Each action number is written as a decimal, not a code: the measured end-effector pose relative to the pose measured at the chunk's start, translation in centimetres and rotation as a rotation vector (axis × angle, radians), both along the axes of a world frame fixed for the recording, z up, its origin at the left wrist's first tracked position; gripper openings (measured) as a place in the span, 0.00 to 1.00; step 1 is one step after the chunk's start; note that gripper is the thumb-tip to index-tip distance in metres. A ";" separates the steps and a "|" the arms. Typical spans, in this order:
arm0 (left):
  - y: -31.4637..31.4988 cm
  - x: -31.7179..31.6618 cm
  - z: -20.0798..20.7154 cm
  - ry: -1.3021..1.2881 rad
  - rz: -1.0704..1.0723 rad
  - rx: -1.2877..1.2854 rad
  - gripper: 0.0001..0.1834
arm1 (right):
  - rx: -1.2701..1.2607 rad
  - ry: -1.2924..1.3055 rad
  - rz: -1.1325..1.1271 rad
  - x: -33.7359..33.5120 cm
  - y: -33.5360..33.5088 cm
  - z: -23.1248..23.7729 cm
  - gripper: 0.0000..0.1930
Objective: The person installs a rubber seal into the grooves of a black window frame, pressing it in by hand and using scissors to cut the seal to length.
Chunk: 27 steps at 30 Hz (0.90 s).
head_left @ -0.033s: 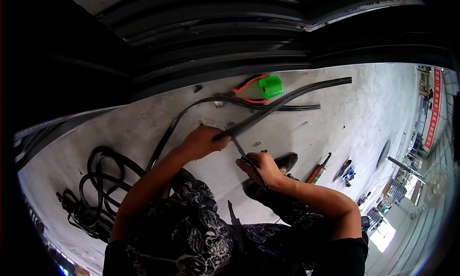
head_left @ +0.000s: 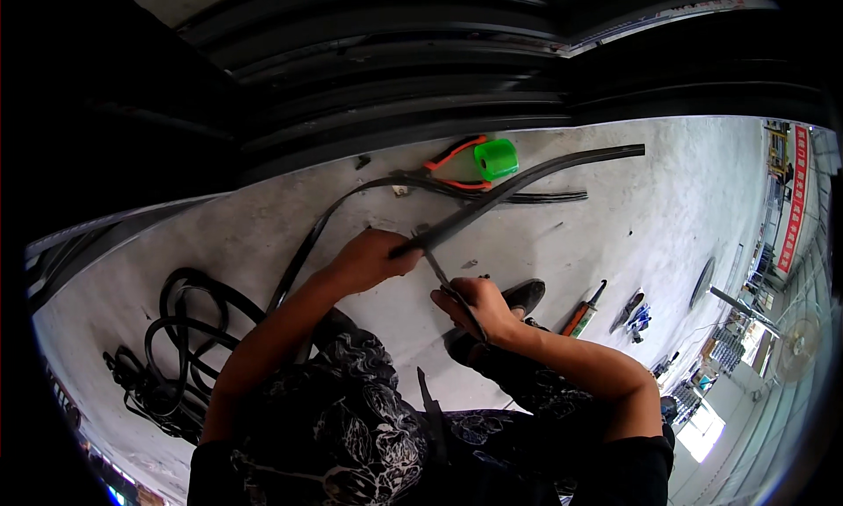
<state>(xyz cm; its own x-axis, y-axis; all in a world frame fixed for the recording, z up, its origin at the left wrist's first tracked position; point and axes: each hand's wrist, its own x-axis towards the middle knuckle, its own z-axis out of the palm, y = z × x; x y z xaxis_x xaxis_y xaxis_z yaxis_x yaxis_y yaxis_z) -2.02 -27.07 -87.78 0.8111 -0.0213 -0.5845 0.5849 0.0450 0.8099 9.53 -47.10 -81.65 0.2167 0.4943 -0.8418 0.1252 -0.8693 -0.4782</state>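
My left hand is closed round a long black rubber sealing strip, whose free end reaches up to the right and rests over the floor. A slim grey-and-black piece runs from the strip beside that hand down to my right hand, which grips it. Whether this piece is a tool's blade or a thin part of the strip, I cannot tell. Past the strip stands a green roll of tape, touching orange-and-black handles that partly lie under strip.
Black coiled strips lie on the floor at the left. Dark ribbed panels span the far side. At the right are an orange-and-black caulking gun and a blue-white item. My shoe is beside my right hand.
The free end of the strip has dropped very slightly, and my right hand has shifted a touch to the left. Both grips look the same.
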 end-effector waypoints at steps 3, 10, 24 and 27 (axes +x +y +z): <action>-0.5 0.1 0.4 -0.030 -0.001 -0.084 0.19 | 0.102 -0.002 -0.075 -0.5 0.3 -1.0 0.29; 0.4 0.3 0.6 0.012 -0.093 -0.028 0.20 | -0.065 0.153 -0.202 -0.7 1.3 0.1 0.29; 7.4 -2.5 6.2 -0.126 0.264 0.660 0.15 | 0.115 -0.375 0.542 1.3 -2.6 -3.9 0.16; 9.2 -3.1 9.9 -0.188 0.464 0.772 0.15 | -0.046 -0.364 0.786 2.4 0.3 -2.9 0.15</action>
